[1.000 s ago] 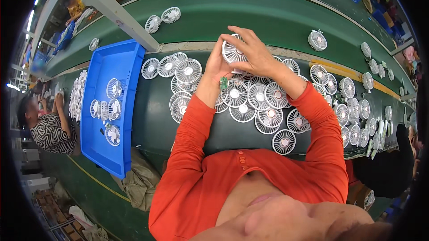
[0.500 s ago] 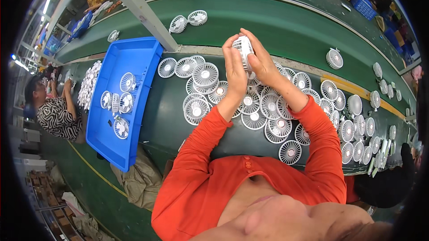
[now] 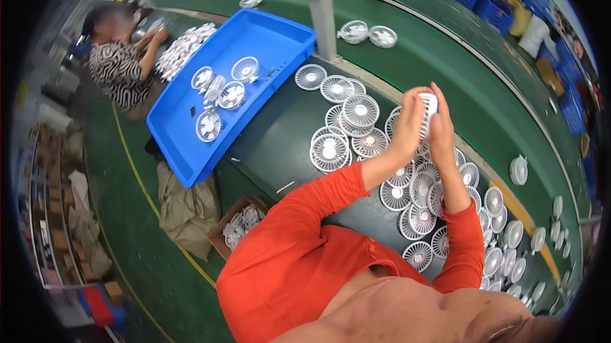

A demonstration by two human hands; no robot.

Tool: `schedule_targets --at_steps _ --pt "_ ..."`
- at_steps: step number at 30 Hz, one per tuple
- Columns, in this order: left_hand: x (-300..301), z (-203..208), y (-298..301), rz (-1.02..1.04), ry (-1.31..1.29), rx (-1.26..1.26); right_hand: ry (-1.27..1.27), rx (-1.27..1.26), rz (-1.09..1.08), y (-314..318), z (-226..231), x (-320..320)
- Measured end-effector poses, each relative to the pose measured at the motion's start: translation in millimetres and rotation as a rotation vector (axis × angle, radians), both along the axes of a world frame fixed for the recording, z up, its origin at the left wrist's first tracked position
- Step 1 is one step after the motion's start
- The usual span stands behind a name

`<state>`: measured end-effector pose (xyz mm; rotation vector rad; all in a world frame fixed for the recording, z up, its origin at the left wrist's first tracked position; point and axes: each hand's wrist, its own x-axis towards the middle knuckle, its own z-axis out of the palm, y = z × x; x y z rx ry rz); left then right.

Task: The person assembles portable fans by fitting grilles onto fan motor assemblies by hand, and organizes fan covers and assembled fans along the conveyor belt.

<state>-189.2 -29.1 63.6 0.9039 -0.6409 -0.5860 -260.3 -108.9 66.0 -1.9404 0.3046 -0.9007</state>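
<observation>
Between my two palms I hold a small white fan head on edge above the bench. My left hand presses on one face of it, and my right hand is closed against the other. Under and around my hands lie many white round fan grilles, loosely overlapping on the dark bench. To the left, a blue tray holds several white fan heads with their blades showing. The face of the held fan head is covered by my hands.
A metal post rises behind the tray. Beyond the bench runs a green conveyor belt carrying scattered fans. An open cardboard box stands below the bench edge. At far left another person works beside a heap of white parts.
The view has turned left, so the tray and bench sit further right in it. The fan head stays pressed between both hands. The cardboard box has come into sight.
</observation>
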Motion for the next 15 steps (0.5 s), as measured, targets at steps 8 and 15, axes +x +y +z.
schedule_targets --at_steps 8,15 --pt "5.7 -11.6 2.8 0.125 -0.222 -0.078 0.044 0.064 0.003 14.7 -4.5 6.6" --pt "11.8 1.3 6.0 -0.172 0.38 -0.171 0.004 -0.562 -0.002 1.1 -5.1 3.8"
